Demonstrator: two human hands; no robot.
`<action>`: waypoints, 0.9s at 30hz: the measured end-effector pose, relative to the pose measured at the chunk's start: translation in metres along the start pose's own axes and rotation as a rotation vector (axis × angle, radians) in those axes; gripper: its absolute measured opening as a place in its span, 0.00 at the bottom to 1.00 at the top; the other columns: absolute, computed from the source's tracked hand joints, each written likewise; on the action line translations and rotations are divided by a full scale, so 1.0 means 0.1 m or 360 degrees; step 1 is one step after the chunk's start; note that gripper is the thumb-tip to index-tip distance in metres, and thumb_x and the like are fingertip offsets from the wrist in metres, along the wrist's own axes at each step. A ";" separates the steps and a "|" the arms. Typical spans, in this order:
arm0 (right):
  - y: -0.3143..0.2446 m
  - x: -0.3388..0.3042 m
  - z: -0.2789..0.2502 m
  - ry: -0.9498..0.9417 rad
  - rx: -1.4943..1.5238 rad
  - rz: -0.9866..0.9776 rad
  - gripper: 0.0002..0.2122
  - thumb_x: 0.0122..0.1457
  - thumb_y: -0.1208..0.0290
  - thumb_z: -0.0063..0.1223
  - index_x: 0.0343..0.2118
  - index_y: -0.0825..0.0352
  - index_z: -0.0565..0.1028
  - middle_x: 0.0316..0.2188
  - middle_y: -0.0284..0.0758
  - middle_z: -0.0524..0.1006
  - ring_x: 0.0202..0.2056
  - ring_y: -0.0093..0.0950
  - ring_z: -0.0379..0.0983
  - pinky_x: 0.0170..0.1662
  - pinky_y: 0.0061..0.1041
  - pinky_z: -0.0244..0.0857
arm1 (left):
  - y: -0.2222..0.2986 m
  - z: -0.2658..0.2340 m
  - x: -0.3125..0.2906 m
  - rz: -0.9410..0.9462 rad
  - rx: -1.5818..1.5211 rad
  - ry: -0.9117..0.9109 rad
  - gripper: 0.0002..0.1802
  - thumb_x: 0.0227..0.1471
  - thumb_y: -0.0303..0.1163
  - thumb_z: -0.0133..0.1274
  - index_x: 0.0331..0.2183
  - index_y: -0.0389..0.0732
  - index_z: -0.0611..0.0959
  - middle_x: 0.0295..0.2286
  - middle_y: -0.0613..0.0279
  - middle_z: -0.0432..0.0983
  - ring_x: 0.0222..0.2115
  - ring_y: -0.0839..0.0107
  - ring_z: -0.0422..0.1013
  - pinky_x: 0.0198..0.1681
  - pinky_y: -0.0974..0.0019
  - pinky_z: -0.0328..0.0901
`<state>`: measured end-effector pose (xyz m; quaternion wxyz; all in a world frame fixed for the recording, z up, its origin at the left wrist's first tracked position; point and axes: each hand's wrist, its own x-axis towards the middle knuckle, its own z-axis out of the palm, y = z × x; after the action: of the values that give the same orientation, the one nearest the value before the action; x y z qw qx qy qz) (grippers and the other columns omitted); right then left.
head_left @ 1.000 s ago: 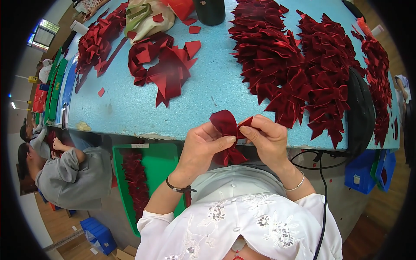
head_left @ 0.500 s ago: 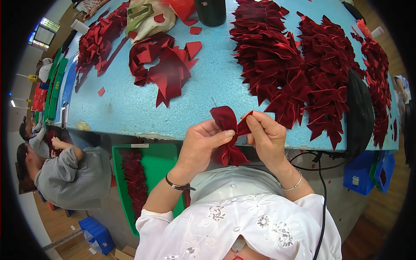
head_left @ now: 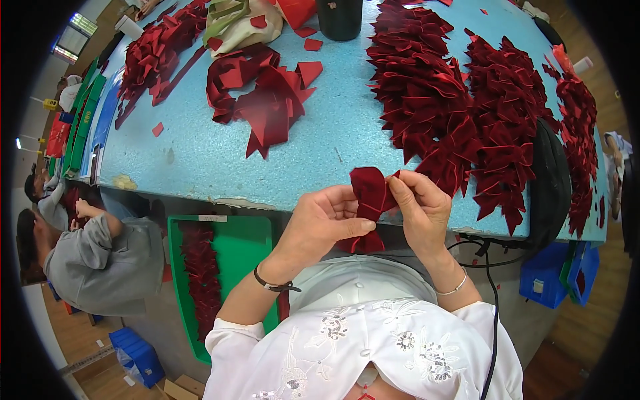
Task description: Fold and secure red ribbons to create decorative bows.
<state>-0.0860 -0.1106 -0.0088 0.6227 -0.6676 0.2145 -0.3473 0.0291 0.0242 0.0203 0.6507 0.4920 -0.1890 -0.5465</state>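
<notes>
While hands (head_left: pixel 327 223) (head_left: pixel 425 205) pinch, bow (head_left: pixel 368 190) btwn (dk red).

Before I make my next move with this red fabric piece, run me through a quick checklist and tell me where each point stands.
1. Left hand has hold of the red fabric piece: ok, thumb across its front.
2. Right hand grips it too: ok, pinching its right edge between thumb and finger.
3. Underside of the piece lies flat: cannot tell, hidden from view.
4. Black cable away from the hands: ok, it hangs to their right.
5. Blue table free of scraps: not ok, a small red scrap lies on it.
</notes>
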 end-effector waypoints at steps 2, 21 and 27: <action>-0.03 0.00 -0.01 0.0001 -0.0019 0.0060 0.06 0.60 0.73 0.52 0.33 0.70 0.77 0.21 0.25 0.74 0.21 0.10 0.63 0.20 0.10 0.56 | 0.01 0.03 -0.01 -0.0020 0.0006 0.0047 0.21 0.44 0.18 0.58 0.44 0.31 0.76 0.34 0.63 0.76 0.31 0.80 0.71 0.33 0.76 0.67; -0.10 0.09 -0.13 -0.0343 0.0109 0.0284 0.10 0.55 0.71 0.57 0.34 0.73 0.74 0.23 0.30 0.76 0.22 0.17 0.70 0.23 0.15 0.64 | 0.07 0.00 0.06 -0.0063 0.0177 0.0086 0.21 0.44 0.20 0.60 0.43 0.32 0.76 0.33 0.61 0.77 0.29 0.80 0.72 0.32 0.77 0.68; -0.20 0.17 -0.14 -0.0467 0.0194 0.0460 0.10 0.52 0.73 0.61 0.33 0.72 0.74 0.25 0.32 0.76 0.24 0.19 0.71 0.24 0.17 0.65 | 0.17 0.09 0.14 -0.0130 0.0422 -0.0003 0.18 0.46 0.21 0.58 0.42 0.31 0.76 0.34 0.59 0.77 0.31 0.78 0.73 0.34 0.76 0.68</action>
<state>-0.0878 -0.1295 0.0137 0.7298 -0.6344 0.1936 -0.1657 0.0354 0.0063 0.0351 0.5570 0.5805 -0.2401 -0.5433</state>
